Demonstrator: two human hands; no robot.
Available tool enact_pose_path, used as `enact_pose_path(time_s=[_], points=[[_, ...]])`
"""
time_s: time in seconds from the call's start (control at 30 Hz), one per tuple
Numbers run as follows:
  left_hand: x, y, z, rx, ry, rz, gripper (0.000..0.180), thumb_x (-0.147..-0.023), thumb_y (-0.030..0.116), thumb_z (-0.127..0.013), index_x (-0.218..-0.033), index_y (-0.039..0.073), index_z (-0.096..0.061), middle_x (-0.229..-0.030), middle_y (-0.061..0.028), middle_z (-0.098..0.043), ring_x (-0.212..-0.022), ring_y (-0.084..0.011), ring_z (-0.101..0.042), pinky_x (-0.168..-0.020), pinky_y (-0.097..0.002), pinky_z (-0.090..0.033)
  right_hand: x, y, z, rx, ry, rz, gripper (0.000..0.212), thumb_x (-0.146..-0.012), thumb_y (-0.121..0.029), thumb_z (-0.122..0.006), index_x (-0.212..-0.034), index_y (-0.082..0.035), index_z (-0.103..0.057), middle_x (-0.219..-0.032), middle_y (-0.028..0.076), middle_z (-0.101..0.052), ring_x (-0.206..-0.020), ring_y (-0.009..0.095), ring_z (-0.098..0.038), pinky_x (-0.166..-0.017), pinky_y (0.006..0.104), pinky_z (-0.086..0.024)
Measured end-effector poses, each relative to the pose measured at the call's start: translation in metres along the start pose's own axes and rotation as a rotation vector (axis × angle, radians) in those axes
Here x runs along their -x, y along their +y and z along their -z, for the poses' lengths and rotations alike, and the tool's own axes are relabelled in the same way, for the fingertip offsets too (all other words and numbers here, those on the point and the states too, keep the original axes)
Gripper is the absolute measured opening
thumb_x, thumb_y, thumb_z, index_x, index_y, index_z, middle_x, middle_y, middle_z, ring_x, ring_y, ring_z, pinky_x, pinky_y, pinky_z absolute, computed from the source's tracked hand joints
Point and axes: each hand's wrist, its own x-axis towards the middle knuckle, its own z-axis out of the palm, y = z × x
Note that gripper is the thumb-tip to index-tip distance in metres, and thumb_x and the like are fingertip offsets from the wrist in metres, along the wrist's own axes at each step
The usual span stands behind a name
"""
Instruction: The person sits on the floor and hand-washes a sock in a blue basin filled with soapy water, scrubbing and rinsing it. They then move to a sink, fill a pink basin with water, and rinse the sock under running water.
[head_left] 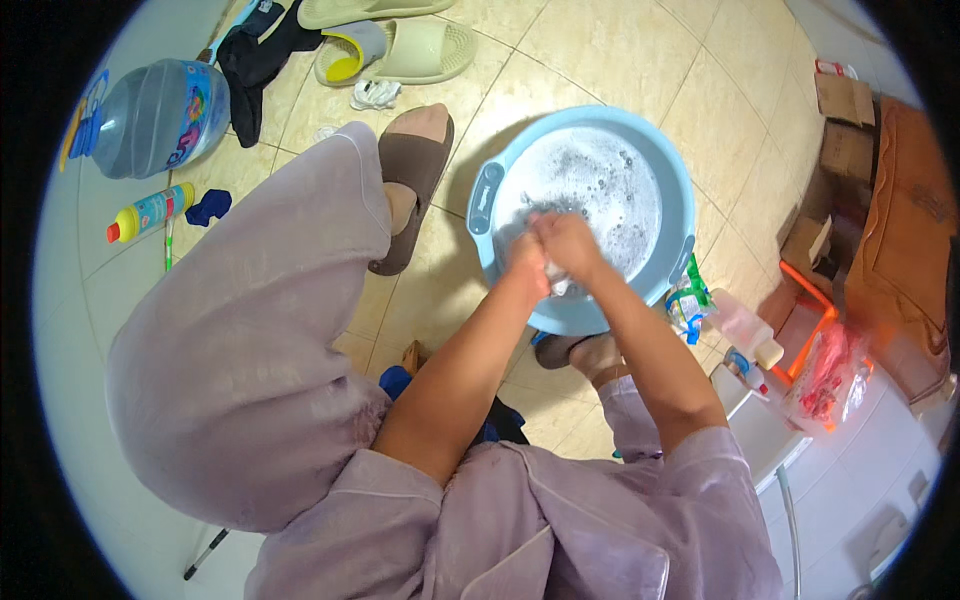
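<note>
A light blue plastic basin (680, 190) stands on the floor, filled with sudsy water (610, 190) with white foam on top. Over its near part, my left hand (525, 262) and my right hand (568, 245) are pressed together, closed. A bit of white wet cloth (559, 285) shows between and below them, bunched up; most of it is hidden by the hands or the foam. The right hand lies partly over the left, and its edges are slightly blurred.
A packet (688, 305) and a clear bottle (735, 325) lie right of the basin. Slippers (430, 52), a large water jug (155, 118), dark clothing (250, 65) and a yellow-capped cleaner bottle (150, 212) are at the left and back. Cardboard boxes (845, 150) line the right wall.
</note>
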Motion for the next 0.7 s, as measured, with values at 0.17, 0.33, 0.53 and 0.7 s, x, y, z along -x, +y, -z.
enact_pose_path(time_s=[0.17, 0.33, 0.53, 0.7], points=[[0.017, -0.023, -0.007, -0.227, 0.065, 0.045, 0.026, -0.086, 0.031, -0.047, -0.092, 0.007, -0.057, -0.084, -0.0079, -0.056, -0.073, -0.0218, -0.057, -0.058, -0.0418, -0.049, -0.012, 0.025, 0.014, 0.159, -0.036, -0.111, 0.04, -0.087, -0.036, -0.043, -0.083, -0.005, -0.067, -0.086, 0.021, -0.063, -0.085, 0.037, -0.059, -0.078, 0.0434, -0.045], [0.037, -0.04, -0.016, -0.467, 0.184, 0.086, 0.031, -0.089, 0.034, -0.042, -0.094, 0.005, -0.05, -0.081, -0.01, -0.051, -0.063, -0.0281, -0.057, -0.042, -0.0416, -0.049, -0.042, 0.01, 0.028, -0.197, 0.401, 0.245, 0.022, -0.086, -0.021, -0.052, -0.092, -0.002, -0.061, -0.088, 0.018, -0.061, -0.086, 0.033, -0.058, -0.075, 0.0382, -0.045], [0.03, -0.06, 0.018, -0.688, 0.277, 0.214, 0.024, -0.085, 0.034, -0.048, -0.089, 0.011, -0.057, -0.069, -0.0041, -0.044, -0.06, -0.022, -0.052, -0.043, -0.0398, -0.042, -0.062, -0.012, -0.004, -0.11, 0.19, 0.397, 0.019, -0.084, -0.018, -0.049, -0.087, -0.001, -0.057, -0.088, 0.021, -0.056, -0.088, 0.039, -0.052, -0.081, 0.0453, -0.04], [0.018, -0.076, 0.046, -0.828, 0.279, 0.157, 0.04, -0.087, 0.036, -0.045, -0.106, 0.003, -0.057, -0.098, -0.0086, -0.057, -0.082, -0.0214, -0.053, -0.063, -0.0421, -0.044, -0.008, 0.01, -0.033, -0.095, -0.253, 0.467, 0.023, -0.084, -0.024, -0.048, -0.087, -0.005, -0.06, -0.09, 0.02, -0.057, -0.088, 0.037, -0.053, -0.08, 0.0443, -0.042]])
